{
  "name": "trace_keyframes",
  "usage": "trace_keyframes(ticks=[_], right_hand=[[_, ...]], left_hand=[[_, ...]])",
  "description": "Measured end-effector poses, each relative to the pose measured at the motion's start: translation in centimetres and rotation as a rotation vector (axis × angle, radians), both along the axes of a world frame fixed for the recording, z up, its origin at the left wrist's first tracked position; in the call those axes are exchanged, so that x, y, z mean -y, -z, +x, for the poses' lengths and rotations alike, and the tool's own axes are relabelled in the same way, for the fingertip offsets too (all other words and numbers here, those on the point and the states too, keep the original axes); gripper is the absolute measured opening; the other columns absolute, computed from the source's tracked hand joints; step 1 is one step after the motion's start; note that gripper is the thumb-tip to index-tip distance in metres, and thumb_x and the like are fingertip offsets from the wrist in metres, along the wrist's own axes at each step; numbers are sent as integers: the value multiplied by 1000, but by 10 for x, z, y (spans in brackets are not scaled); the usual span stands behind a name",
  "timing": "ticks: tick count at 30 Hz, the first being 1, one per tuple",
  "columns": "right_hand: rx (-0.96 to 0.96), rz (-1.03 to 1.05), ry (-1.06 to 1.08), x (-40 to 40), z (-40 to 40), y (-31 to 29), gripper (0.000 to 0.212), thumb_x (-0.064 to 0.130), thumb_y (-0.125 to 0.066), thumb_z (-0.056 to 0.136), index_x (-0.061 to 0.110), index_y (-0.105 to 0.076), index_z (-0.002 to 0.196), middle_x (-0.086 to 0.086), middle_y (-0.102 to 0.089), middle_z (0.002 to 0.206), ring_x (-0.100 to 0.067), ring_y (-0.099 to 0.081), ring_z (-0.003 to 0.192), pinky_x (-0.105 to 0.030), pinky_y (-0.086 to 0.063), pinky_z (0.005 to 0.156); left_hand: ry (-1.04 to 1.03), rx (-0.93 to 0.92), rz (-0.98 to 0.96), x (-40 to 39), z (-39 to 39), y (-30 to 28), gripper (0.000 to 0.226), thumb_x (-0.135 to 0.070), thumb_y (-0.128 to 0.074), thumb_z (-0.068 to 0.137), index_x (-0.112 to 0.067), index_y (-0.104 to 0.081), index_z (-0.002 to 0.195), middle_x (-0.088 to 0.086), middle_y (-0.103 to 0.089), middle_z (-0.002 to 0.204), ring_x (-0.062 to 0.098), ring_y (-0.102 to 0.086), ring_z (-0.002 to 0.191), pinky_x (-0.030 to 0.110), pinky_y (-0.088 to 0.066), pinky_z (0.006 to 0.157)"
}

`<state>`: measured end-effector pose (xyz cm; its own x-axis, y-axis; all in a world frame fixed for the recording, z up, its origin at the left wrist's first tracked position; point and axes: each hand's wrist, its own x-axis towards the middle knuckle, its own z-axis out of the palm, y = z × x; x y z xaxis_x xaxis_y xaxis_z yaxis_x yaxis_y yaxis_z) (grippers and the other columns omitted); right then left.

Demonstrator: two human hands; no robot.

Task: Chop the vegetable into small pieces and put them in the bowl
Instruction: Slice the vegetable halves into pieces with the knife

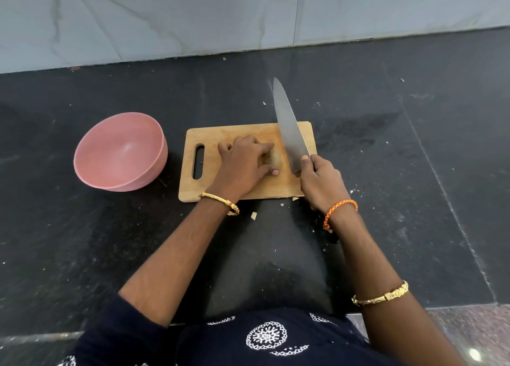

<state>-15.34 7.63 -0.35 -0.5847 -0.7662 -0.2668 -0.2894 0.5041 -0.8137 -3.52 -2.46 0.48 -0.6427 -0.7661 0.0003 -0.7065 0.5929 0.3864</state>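
The vegetable, a small brownish-tan lump, lay whole on the wooden cutting board, mostly hidden under the left grip, whose curled fingers and thumb pinched it. Just right of it, the right grip was closed round the knife, blade angled away. The pink bowl sat left on the bench.

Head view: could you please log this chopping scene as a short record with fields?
vegetable: brownish piece on the cutting board, mostly covered
left hand: holds the vegetable down
right hand: has its grip on the knife, blade beside the vegetable, tip pointing away
bowl: pink, left of the board, nothing visible inside
scraps: small bits on the dark counter
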Motion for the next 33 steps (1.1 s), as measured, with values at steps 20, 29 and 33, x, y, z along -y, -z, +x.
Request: trace_keyframes(ticks=[20,29,33], right_hand=[[-114,71,-95,7,0,-15,33,30,-27,101,12,-51,87,-13,-58,91,-24,-51,84,-28,-33,67],[-118,126,-124,8,-1,-22,31,30,-28,102,13,-50,88,-12,-57,94,-18,-50,74,-28,-34,67],[-170,157,-132,11,3,-26,29,31,-28,100,14,-47,86,-15,-57,96,-26,-55,80,-35,-42,71]], left_hand=[[-95,-109,57,6,-11,3,41,-39,-69,77,-31,-62,117,-4,-59,108,18,-44,109,32,-16,77],[-101,-128,68,5,-12,7,42,-40,-69,77,-33,-61,117,-6,-59,108,17,-43,109,32,-16,77],[-97,-139,68,5,-13,7,42,-38,-70,77,-32,-61,118,-6,-59,108,17,-43,108,33,-17,78]])
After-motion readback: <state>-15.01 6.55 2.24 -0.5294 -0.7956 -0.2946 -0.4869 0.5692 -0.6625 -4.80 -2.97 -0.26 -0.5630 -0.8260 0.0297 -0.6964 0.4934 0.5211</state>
